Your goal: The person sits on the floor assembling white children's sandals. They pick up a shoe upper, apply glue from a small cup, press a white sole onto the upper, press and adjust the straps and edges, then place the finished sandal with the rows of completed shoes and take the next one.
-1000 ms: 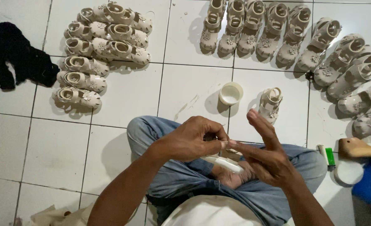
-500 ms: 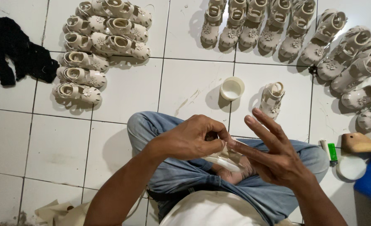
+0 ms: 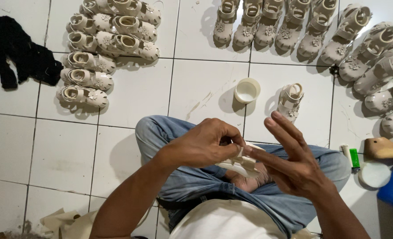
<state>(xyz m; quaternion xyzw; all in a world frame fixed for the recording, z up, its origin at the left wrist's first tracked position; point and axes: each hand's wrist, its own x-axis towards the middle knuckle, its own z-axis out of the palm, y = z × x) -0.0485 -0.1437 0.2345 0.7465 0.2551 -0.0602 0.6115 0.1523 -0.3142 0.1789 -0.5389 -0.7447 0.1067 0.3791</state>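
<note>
Seated cross-legged on white tile, I pinch a cream sandal strap point(image 3: 243, 160) over my lap with my left hand point(image 3: 205, 144); my right hand point(image 3: 294, 166), fingers spread, steadies its end. Best pressed slowly, keeping the strap flat and aligned.

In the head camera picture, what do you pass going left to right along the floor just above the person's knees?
Black cloth → stack of cream sandals → small white cup → single cream sandal → curved row of cream sandals.
</note>
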